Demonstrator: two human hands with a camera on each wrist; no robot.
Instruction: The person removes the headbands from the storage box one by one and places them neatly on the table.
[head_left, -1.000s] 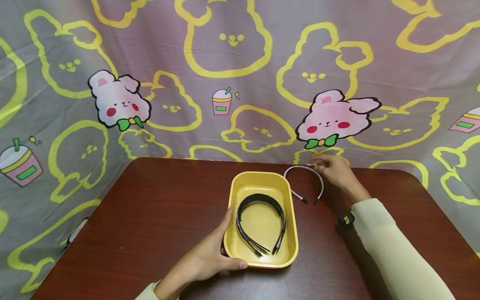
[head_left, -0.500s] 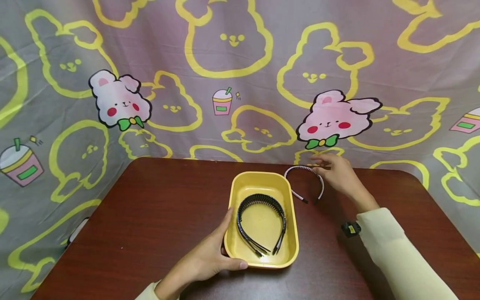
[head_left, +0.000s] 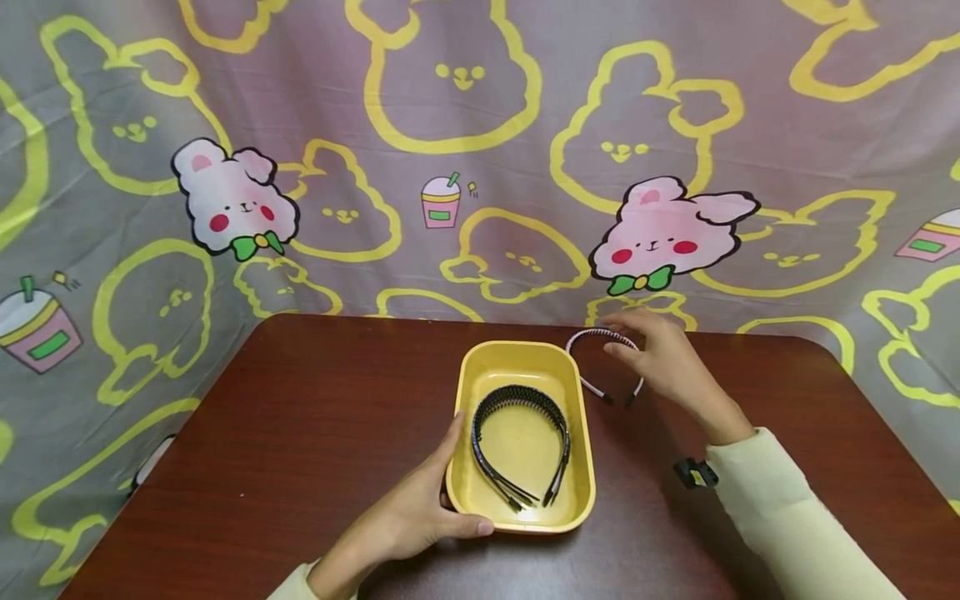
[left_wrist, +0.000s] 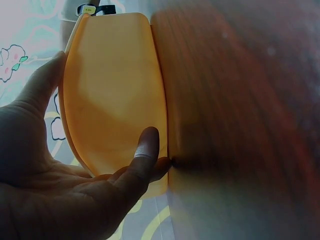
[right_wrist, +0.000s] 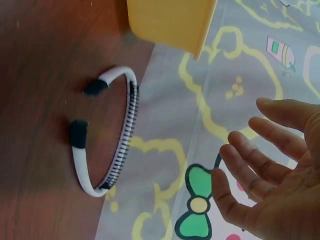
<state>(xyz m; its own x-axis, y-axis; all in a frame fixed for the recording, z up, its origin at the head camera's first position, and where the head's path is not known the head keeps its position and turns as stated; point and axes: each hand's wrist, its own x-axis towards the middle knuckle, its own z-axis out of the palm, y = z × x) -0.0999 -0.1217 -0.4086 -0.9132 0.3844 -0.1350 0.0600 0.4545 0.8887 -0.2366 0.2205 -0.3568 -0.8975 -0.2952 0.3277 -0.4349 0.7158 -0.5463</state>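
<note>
A yellow plastic bin (head_left: 468,375) stands on the table with several dark toothed headbands (head_left: 480,417) lying together inside. My left hand (head_left: 408,517) holds the bin by its near left corner, the thumb along the near side. In the left wrist view the fingers (left_wrist: 147,145) bend against the bin's outer wall (left_wrist: 110,75). Beyond the bin's right side lies a white headband (right_wrist: 125,135) with black tips and inner teeth. My right hand (head_left: 660,358) hovers over its right part, hiding some of it. The right wrist view shows that hand's fingers (right_wrist: 250,165) spread and apart from the headband.
The dark wooden table (head_left: 322,400) reaches back to a grey curtain (head_left: 315,108) printed with yellow outlines and rabbit faces. A small black device (head_left: 696,473) is on the right wrist.
My right hand has moved slightly left, from beside the white headband to over its right part. The left hand and the bin have stayed in place.
</note>
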